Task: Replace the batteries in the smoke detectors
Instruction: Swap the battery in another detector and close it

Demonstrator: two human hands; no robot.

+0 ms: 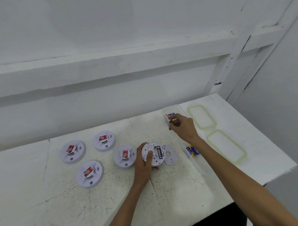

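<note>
open detector (152, 153): gripped by left hand (143, 162), one battery (159, 152) seated. right hand (181, 124) beyond it at clear box (168, 108), fingers curled, grasp unclear. risk: spent and fresh cells mixed; polarity reversed.

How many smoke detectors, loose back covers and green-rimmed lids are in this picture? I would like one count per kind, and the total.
Smoke detectors: 5
Loose back cover: 1
Green-rimmed lids: 2
Total: 8
</note>
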